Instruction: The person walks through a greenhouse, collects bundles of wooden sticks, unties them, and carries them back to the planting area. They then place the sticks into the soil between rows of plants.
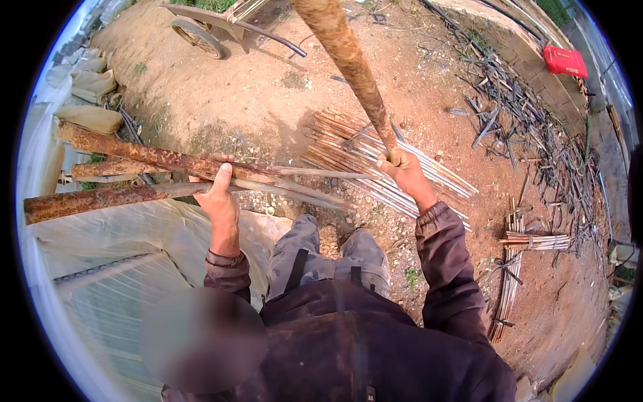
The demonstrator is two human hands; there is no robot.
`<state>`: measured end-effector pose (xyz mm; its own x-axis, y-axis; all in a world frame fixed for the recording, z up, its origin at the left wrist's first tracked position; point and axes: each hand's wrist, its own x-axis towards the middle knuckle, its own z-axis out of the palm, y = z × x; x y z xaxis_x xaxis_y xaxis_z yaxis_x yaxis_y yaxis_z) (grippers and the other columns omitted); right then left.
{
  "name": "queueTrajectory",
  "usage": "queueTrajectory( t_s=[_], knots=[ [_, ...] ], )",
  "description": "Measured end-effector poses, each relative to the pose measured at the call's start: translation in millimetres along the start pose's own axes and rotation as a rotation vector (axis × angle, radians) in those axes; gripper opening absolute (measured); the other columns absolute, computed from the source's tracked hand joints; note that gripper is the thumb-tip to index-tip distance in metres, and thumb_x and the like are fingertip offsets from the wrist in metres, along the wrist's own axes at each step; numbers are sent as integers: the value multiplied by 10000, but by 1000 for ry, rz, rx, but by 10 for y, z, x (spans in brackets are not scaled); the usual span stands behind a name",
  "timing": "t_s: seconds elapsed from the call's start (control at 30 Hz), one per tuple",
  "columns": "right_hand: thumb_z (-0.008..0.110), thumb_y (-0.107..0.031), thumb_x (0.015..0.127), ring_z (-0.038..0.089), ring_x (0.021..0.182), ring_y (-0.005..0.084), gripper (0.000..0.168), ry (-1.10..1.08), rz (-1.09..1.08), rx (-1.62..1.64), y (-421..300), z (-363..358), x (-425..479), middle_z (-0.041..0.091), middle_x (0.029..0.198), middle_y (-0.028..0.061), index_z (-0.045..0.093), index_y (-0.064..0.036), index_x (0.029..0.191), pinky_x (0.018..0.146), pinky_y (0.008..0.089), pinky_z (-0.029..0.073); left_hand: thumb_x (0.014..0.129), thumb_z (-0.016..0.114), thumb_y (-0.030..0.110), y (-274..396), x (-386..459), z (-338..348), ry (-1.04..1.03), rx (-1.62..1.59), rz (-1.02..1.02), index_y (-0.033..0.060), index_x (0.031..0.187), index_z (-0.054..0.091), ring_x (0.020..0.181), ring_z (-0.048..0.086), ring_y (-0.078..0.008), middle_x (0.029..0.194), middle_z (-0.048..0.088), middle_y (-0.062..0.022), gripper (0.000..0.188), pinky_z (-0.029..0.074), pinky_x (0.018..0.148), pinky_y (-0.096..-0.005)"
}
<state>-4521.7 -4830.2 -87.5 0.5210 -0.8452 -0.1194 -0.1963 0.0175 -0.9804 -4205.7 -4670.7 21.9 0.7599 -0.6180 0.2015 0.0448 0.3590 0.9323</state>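
Observation:
Several rusty metal pipes (pixel 125 149) lie across my left hand (pixel 217 188), whose fingers and thumb close around them. Their thick rusted ends fan out to the left, and the thinner parts reach right, towards my other hand. My right hand (pixel 402 168) grips the lower end of another rusty pipe (pixel 359 70), which rises steeply to the top edge of the view. On the ground beyond and beneath my right hand lies a spread row of rusty and whitish rods (pixel 331 151). Part of that row is hidden behind the hand and sleeve.
Tied rod bundles (pixel 510 281) lie at the right, one crosswise (pixel 542 241). Dark strips (pixel 532 105) are heaped along a block wall (pixel 532 60) with a red bag (pixel 565 62) on it. A wheeled cart (pixel 201 37) stands at the top left. Plastic sheeting (pixel 115 256) covers the lower left.

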Motion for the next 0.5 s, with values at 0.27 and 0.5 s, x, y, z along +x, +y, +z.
queueTrajectory(
  t_s=[0.27, 0.5],
  knots=[
    [600, -115, 888, 513, 608, 85, 84, 455, 186, 76, 376, -1043, -1065, 553, 672, -2, 616, -32, 888, 550, 242, 415, 763, 630, -117, 602, 96, -614, 392, 260, 391, -28, 1243, 449, 920, 578, -189, 1086, 569, -104, 521, 478, 860, -336],
    [583, -111, 884, 477, 466, 106, 94, 509, 431, -67, 1229, -1320, -1973, 499, 558, 8, 592, -23, 851, 426, 253, 356, 725, 679, -83, 1427, 333, -1136, 348, 508, 541, -29, 1151, 496, 907, 566, -169, 1017, 584, -82, 467, 469, 817, -300]
  ],
)
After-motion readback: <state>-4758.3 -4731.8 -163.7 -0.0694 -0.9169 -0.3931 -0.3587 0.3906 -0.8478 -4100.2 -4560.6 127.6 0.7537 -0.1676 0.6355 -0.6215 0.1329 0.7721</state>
